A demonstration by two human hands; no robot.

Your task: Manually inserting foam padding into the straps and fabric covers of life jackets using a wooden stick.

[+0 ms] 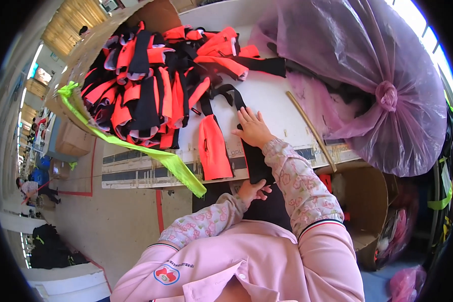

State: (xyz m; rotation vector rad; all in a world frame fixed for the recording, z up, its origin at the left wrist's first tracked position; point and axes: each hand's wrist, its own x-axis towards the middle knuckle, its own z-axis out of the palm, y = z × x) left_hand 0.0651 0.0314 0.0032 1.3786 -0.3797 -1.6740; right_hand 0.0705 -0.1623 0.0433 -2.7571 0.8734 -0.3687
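Note:
A black fabric piece (254, 160) lies lengthwise over the table's near edge, a thin orange line along its left side. My right hand (254, 128) rests on its upper part, fingers stretched out and pressed flat. At its near end my left hand (251, 193) is closed on the fabric, the thumb and fingers pinching just past the edge. A bright orange fabric piece (214, 147) with a black strip at its far end lies just to the left. Behind my right hand, a narrow black strap (228, 90) curls on the table.
A cardboard box (75, 65) spills a heap of orange and black fabric pieces (141, 85). A neon yellow strip (158, 153) trails off the edge. To the right lie a wooden stick (312, 131) and a knotted purple plastic bag (347, 55). An open carton (360, 201) stands below.

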